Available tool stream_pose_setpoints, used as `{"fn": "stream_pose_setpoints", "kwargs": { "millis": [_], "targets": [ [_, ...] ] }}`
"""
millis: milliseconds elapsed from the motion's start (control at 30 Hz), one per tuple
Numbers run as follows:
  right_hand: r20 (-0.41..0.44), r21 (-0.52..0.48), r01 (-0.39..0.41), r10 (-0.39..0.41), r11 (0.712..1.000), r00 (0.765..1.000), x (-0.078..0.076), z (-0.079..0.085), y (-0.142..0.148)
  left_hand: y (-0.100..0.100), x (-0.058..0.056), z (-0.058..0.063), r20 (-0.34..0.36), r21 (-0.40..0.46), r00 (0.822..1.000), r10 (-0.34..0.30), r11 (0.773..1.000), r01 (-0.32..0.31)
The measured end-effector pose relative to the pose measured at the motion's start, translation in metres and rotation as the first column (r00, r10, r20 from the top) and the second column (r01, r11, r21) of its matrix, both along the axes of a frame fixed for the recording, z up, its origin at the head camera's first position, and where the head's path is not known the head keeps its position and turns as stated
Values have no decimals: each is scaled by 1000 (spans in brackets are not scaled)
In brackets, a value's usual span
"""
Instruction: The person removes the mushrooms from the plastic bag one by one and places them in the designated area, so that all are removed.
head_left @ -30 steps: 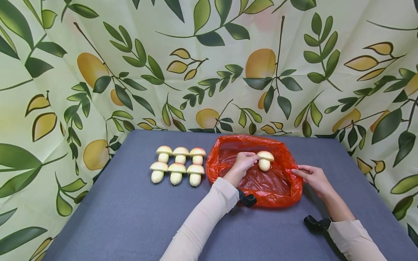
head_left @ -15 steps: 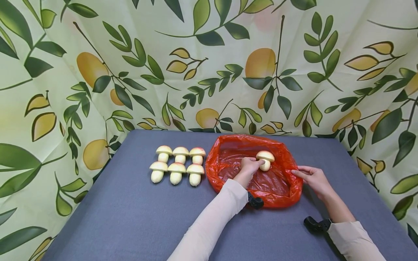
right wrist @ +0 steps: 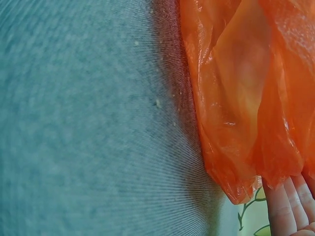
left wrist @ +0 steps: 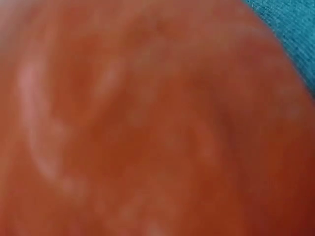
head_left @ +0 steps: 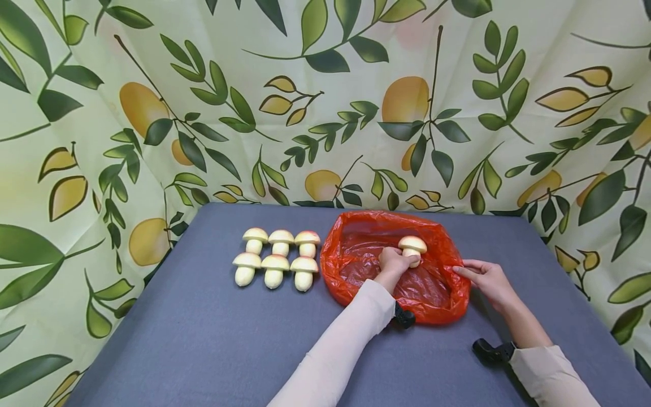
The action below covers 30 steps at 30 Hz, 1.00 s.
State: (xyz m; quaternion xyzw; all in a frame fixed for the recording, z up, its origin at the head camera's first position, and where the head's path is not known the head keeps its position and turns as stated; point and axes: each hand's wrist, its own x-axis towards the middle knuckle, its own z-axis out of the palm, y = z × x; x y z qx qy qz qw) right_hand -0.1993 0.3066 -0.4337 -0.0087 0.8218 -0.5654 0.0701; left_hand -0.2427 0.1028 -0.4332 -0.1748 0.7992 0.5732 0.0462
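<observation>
In the head view my left hand (head_left: 395, 263) reaches over the near rim of an open red plastic bag (head_left: 351, 223). Its fingers hold the stem of a pale toy mushroom (head_left: 412, 244), which stands cap up inside the bag toward the right. My right hand (head_left: 489, 281) pinches the bag's right rim between thumb and fingers. The right wrist view shows right-hand fingers (right wrist: 281, 209) at the edge of the crinkled bag (right wrist: 226, 113). Blurred red bag plastic (left wrist: 147, 123) fills most of the left wrist view, hiding the left hand there.
Left of the bag, several matching mushrooms (head_left: 275, 270) lie in two rows of three on the blue-grey tabletop (head_left: 203, 322). Behind the table hangs a cloth (head_left: 285, 141) printed with leaves and fruit. Black straps with cameras (head_left: 493, 351) sit on both wrists.
My left hand has moved right and slightly down, from beside the mushroom's cap to its stem. The mushroom stays nearly in place, and my right hand keeps its hold on the rim.
</observation>
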Motion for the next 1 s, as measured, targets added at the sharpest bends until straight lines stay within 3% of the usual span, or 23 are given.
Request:
{"fn": "stream_pose_setpoints", "kwargs": {
  "millis": [467, 1000],
  "targets": [
    [5, 57, -2, 2, 998, 1000, 0, 0, -2, -2, -2, 1, 6, -16, 1000, -15, 1000, 15],
    [27, 89, 0, -3, 996, 1000, -3, -1, -7, -4, 3, 14, 53, 60, 999, 1, 998, -4]
  ]
}}
